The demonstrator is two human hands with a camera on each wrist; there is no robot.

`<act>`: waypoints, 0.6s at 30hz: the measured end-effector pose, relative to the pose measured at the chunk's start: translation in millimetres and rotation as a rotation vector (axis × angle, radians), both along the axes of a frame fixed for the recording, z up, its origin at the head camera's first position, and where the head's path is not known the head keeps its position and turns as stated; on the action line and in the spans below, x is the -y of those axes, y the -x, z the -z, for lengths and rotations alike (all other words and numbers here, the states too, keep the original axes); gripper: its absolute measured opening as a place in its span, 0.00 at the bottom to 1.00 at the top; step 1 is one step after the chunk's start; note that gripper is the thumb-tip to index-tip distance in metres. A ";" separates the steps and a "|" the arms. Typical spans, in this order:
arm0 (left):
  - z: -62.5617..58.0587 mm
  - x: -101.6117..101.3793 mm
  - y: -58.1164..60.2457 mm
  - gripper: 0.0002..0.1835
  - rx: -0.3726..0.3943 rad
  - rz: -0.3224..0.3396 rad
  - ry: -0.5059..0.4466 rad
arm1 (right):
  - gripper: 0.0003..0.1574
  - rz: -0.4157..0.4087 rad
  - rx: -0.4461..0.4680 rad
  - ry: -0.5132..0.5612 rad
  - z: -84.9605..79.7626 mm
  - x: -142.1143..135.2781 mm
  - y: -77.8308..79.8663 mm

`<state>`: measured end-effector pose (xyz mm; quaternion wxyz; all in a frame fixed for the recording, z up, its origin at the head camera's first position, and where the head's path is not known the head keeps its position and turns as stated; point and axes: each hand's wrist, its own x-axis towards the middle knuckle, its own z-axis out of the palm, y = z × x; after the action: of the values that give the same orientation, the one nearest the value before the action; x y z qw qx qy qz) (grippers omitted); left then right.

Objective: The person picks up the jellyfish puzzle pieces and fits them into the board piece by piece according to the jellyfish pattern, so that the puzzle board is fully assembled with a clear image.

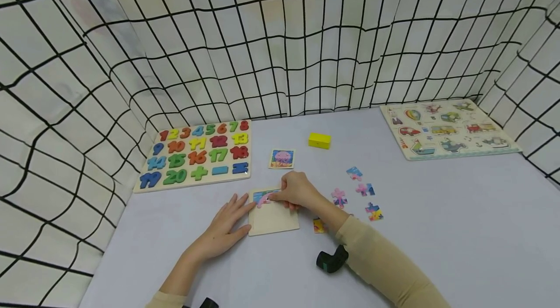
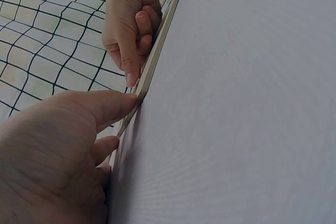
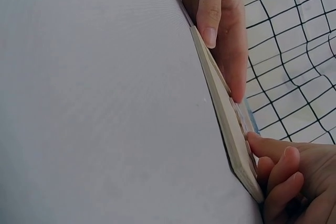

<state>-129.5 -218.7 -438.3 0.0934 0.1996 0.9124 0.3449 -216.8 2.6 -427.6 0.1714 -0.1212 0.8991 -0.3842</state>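
Note:
A small wooden puzzle tray (image 1: pixel 273 220) lies on the white table, with blue and pink jigsaw pieces (image 1: pixel 260 197) along its top. My left hand (image 1: pixel 224 225) rests at the tray's left edge, fingers spread and fairly straight; in the left wrist view its thumb (image 2: pixel 118 104) touches the rim. Over the tray's upper right, my right hand (image 1: pixel 299 191) holds a puzzle piece down with its fingertips, the other fingers curled; the piece is mostly hidden. The right wrist view shows the right hand (image 3: pixel 294 177) at the tray's edge (image 3: pixel 223 114).
Several loose jigsaw pieces (image 1: pixel 339 197) lie right of the tray, some partly under the right forearm. Behind it are a pink octopus picture card (image 1: pixel 282 158) and a yellow block (image 1: pixel 319 141). A number board (image 1: pixel 205 170) stands left, a vehicle board (image 1: pixel 450 130) far right. Black netting (image 1: pixel 302 36) surrounds the table.

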 end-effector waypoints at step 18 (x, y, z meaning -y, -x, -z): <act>0.1 -0.6 -0.7 0.31 0.004 -0.008 0.005 | 0.25 -0.003 -0.126 -0.052 4.3 2.3 -3.5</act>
<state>-128.8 -218.2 -438.4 0.0946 0.1950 0.9139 0.3433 -213.3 0.3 -431.9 0.1184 -0.1420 0.9175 -0.3521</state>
